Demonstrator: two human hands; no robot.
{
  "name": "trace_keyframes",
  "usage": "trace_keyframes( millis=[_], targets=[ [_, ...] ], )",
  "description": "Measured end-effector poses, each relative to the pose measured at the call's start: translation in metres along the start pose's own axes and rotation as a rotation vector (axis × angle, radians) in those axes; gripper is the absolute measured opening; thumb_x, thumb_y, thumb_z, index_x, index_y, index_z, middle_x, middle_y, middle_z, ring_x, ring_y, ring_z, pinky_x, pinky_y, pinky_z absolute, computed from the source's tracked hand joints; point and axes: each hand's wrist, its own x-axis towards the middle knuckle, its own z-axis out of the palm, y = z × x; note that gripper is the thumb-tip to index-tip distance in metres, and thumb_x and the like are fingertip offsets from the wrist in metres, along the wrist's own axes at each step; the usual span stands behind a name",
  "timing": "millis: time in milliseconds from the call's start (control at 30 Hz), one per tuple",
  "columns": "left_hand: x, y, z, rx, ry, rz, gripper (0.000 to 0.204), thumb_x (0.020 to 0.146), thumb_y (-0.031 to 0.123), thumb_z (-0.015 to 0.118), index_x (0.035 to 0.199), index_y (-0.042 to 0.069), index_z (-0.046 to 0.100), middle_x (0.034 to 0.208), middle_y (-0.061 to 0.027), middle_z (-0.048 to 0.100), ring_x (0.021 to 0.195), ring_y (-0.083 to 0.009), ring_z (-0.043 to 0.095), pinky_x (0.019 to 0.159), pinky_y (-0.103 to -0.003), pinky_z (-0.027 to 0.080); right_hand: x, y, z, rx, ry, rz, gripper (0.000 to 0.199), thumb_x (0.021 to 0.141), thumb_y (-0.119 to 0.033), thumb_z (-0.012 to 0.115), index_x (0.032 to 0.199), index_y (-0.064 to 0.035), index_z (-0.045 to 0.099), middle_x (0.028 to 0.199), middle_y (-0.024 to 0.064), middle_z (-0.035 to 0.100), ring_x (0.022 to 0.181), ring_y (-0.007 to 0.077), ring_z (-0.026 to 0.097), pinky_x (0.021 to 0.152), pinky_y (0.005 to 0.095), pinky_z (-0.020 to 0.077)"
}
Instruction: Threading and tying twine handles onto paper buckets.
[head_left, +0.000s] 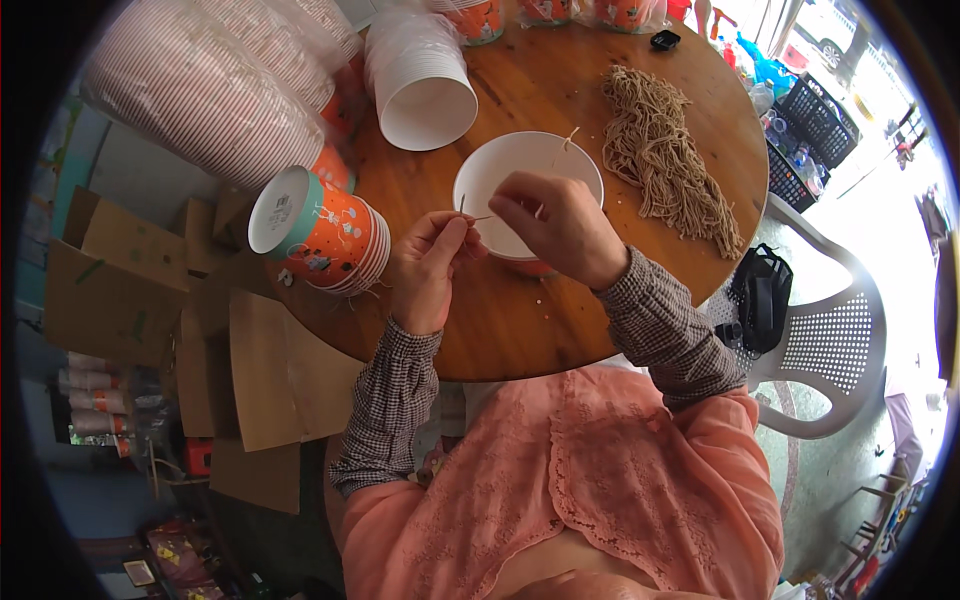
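My left hand [432, 262] is closed in a pinch over the near left rim of a round paper tub [485, 165] with a white inside. A thin cord [482, 217] runs from its fingertips toward my right hand [565, 222], whose fingers are also pinched. A short dark tip stands up at the left fingertips; it is too small to name. Another bit of cord [570, 138] pokes over the tub's far right rim. To the right on the wooden table [540, 90] lies a bundle of beige cords [665, 160].
Stacked orange and white tubs [335, 235] lie tilted at the table's left edge. Behind them are long plastic-wrapped stacks [200, 95] and white tubs [428, 110]. Open cardboard boxes [280, 370] stand at the left, a plastic chair [830, 350] at the right with a black bag [765, 300].
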Motion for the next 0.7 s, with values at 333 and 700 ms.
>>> trace_keyframes(
  millis=[333, 700],
  targets=[
    [-0.002, -0.004, 0.000, -0.064, 0.017, -0.027, 0.014, 0.095, 0.010, 0.054, 0.102, -0.001, 0.060, 0.090, -0.0071, 0.065, 0.082, -0.0143, 0.064, 0.075, -0.029, 0.055, -0.003, 0.001, 0.015, 0.035, 0.005, -0.069, 0.033, 0.088, -0.002, 0.054, 0.120, -0.0067, 0.059, 0.084, 0.0155, 0.065, 0.075, 0.0224, 0.064, 0.071, 0.0338, 0.0520],
    [0.000, -0.002, -0.003, -0.072, -0.062, -0.125, 0.014, 0.094, 0.009, 0.056, 0.103, -0.001, 0.060, 0.092, -0.0084, 0.065, 0.081, -0.0146, 0.064, 0.074, -0.029, 0.056, 0.003, 0.007, 0.009, 0.273, -0.070, 0.069, 0.013, 0.087, -0.008, 0.060, 0.096, 0.0010, 0.065, 0.080, 0.0087, 0.068, 0.072, 0.0150, 0.066, 0.067, 0.0280, 0.0534]
  ],
)
